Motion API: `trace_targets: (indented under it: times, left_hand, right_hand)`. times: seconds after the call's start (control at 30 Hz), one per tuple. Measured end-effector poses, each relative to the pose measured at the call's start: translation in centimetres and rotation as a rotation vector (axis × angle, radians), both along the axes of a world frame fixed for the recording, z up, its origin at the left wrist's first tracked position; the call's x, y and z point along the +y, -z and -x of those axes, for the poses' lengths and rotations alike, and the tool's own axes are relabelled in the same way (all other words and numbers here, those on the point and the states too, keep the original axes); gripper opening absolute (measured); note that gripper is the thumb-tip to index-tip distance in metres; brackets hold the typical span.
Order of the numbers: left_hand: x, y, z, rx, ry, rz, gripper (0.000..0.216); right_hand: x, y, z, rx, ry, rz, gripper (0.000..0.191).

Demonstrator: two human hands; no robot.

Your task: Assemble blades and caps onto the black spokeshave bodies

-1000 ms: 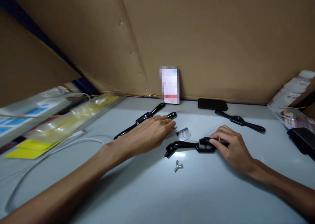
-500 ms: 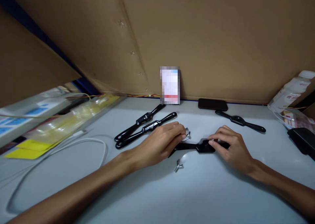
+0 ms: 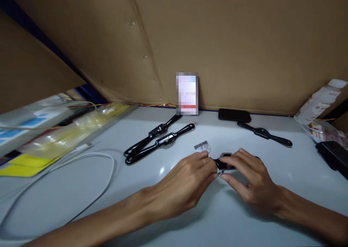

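Black handled tool: it lies around the centre-right of the frame (image 3: 224,165), its body between your two hands, its long axis running roughly left to right across the picture.
Silver piece: a small bright bit of metal (image 3: 220,173) shows at the tool's lower edge, right between your fingertips; your left fingers look to be against it, and your right thumb is just beside it.
Left hand: it comes in from the lower left (image 3: 190,178), fingers bent together and pointing right; you could be pinching the silver piece or the tool, but I cannot tell which.
Right hand: it reaches from the lower right (image 3: 255,181), forefinger on the tool's body, thumb lower and apart from it; whether you grip firmly, I cannot tell.
Metal plate: it lies just beyond your left fingers (image 3: 206,146), partly covered by them.
Paired black tools: they lie left of centre (image 3: 165,140), well apart from your fingertips.
Hidden: your left hand covers the tool's left handle, your right hand most of the other; the silver piece's shape is unclear.
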State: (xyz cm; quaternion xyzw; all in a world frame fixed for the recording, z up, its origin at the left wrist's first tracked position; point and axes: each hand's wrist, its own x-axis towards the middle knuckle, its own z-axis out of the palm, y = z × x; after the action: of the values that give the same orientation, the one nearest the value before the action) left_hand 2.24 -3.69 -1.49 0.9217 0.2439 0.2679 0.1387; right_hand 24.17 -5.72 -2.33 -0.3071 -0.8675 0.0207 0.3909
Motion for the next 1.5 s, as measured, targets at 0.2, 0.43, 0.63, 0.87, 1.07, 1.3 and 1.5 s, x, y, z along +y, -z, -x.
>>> trace_targets:
  times: [0.2,0.43,0.63,0.87,1.07,1.3,1.5]
  left_hand:
    - [-0.2,0.0,-0.3,0.086,0.016,-0.417,0.035]
    - [0.3,-1.4,0.4,0.165,0.031,-0.437,0.031]
    - [2.1,-2.8,2.4,0.33,-0.015,-0.243,0.035]
    - [2.0,-2.6,3.0,0.524,0.001,-0.044,0.027]
    - [4.7,-2.7,4.9,0.53,-0.03,0.05,0.023]
    - [6.2,0.4,3.9,0.372,-0.159,-0.013,0.026]
    - [3.9,0.6,2.0,0.109,-0.213,-0.017,0.025]
  right_hand:
    - [-0.3,-0.1,0.3,-0.156,0.005,-0.044,0.019]
    - [0.0,-0.3,-0.1,-0.225,0.019,-0.124,0.026]
    - [1.5,0.2,-1.4,-0.081,0.07,0.078,0.021]
    - [1.5,0.8,-1.0,-0.129,-0.07,0.322,0.018]
    - [2.2,0.7,-1.8,-0.033,-0.06,0.427,0.016]
    - [1.8,1.3,-1.5,-0.007,-0.102,0.41,0.018]
    - [1.6,0.2,-1.2,0.165,0.11,0.269,0.014]
